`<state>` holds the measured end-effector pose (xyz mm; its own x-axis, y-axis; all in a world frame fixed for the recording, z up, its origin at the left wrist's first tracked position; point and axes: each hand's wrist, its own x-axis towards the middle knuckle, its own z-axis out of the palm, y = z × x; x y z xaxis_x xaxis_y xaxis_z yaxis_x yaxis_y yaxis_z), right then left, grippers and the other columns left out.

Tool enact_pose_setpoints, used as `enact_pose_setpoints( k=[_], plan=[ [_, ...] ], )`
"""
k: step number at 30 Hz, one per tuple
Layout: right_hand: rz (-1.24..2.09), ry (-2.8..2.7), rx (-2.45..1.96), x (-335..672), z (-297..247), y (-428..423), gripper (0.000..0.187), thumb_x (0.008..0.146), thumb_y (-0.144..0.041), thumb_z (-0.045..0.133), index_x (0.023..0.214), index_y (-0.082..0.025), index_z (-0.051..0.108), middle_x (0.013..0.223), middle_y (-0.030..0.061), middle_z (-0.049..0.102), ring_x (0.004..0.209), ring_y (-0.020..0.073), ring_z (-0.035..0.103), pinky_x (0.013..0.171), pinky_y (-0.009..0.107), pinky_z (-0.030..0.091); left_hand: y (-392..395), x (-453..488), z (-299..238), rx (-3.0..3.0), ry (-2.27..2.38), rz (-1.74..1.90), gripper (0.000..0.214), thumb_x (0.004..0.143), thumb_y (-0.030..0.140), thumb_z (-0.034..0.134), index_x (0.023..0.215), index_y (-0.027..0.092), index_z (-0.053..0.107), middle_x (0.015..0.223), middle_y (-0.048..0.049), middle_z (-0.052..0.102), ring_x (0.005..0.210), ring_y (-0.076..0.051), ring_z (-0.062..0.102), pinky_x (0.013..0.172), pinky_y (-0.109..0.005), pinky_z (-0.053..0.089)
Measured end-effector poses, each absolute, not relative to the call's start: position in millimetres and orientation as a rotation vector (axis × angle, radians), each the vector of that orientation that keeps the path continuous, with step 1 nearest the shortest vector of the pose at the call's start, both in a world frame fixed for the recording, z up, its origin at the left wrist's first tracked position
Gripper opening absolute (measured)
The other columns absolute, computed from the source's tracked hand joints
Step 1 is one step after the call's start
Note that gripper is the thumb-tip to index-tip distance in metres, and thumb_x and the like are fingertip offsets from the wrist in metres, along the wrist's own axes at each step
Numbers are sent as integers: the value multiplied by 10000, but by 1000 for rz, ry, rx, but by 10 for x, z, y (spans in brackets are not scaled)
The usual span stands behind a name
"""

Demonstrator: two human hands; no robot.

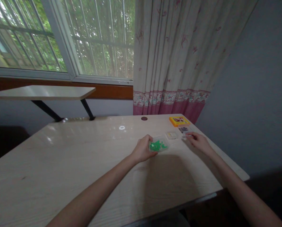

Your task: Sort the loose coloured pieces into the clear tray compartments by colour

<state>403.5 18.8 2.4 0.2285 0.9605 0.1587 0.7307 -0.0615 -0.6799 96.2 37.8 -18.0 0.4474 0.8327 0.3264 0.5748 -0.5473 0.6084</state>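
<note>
From the head view, the left hand (143, 148) grips a clear packet of green pieces (158, 145) against the worktop (84, 164), steadying it; the right hand (197, 140) pinches a small clear packet (184, 134) just beside the orange box (179, 121), fingers narrow.

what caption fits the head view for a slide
Left hand holds a clear box of green pieces on a wooden desk; right hand touches a small clear case.

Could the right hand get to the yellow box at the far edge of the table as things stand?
Probably yes. The right hand rests near the yellow box, with only a small dark packet lying flat between them and nothing standing in the way.
</note>
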Motion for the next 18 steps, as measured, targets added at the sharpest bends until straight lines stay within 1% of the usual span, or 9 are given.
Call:
enact_pose_setpoints(
  k=[1, 3, 4, 6, 9, 11, 14, 16, 18],
  plan=[
    [683, -1528, -1730, 3808, 16, 131, 430, 730, -453, 517, 1031, -149, 563, 707, 47, 625, 561, 139, 574, 503, 240, 441, 328, 950, -179, 2294, 1151, 884, 494, 560, 348, 698, 929, 204, 402, 947, -45, 563, 875, -206, 532, 764, -323, 396],
    [1131, -1444, -1507, 3390, -23, 47, 500, 715, -484, 559, 1107, -188, 464, 783, 40, 634, 624, 140, 609, 533, 248, 482, 250, 948, -172, 2310, 1104, 924, 509, 544, 321, 706, 929, 208, 392, 975, -44, 555, 885, -203, 524, 777, -325, 392],
    [1251, -1407, -1450, 3225, -46, 24, 528, 682, -494, 599, 1088, -194, 445, 733, 15, 626, 616, 139, 612, 530, 249, 489, 221, 952, -164, 2319, 1096, 940, 519, 537, 308, 709, 936, 208, 393, 989, -46, 549, 893, -203, 520, 786, -329, 389],
    [1354, -1339, -1374, 3035, -88, 13, 573, 622, -478, 673, 1053, -197, 421, 671, -20, 614, 591, 133, 612, 513, 239, 494, 178, 947, -138, 2339, 1085, 947, 568, 525, 301, 718, 984, 205, 398, 1020, -55, 534, 918, -211, 511, 807, -340, 385],
    [1401, -1273, -1303, 3133, -110, 32, 532, 627, -422, 702, 1027, -185, 442, 731, 12, 646, 664, 149, 636, 549, 242, 514, 130, 849, -96, 2369, 1048, 892, 738, 522, 357, 737, 1138, 204, 359, 1096, -79, 505, 985, -233, 490, 845, -364, 379],
    [1405, -1226, -1301, 3409, -95, 25, 504, 640, -373, 708, 1040, -176, 471, 778, 38, 659, 674, 151, 641, 566, 247, 525, 108, 725, -83, 2400, 1021, 839, 768, 551, 393, 727, 1187, 208, 339, 1148, -91, 486, 1031, -244, 473, 867, -382, 370],
    [1291, -1088, -1462, 3966, -59, -50, 477, 614, -290, 734, 1031, -170, 537, 803, 34, 663, 579, 107, 615, 554, 214, 527, 94, 538, -90, 2442, 1013, 790, 553, 651, 371, 664, 1124, 223, 419, 1132, -76, 500, 1048, -235, 471, 878, -391, 361],
    [1134, -1033, -1635, 4323, -47, -134, 435, 613, -271, 729, 1005, -155, 582, 779, 34, 664, 483, 82, 571, 517, 206, 515, 98, 467, -102, 2440, 1033, 782, 404, 707, 347, 615, 1064, 229, 469, 1083, -62, 521, 1025, -220, 486, 864, -381, 367],
    [951, -1053, -1782, 4606, -54, -219, 372, 641, -304, 695, 956, -119, 628, 708, 60, 664, 453, 102, 554, 452, 216, 481, 105, 449, -110, 2443, 1051, 780, 320, 735, 336, 586, 1023, 229, 498, 1051, -55, 530, 999, -209, 498, 851, -371, 371]
  ],
)
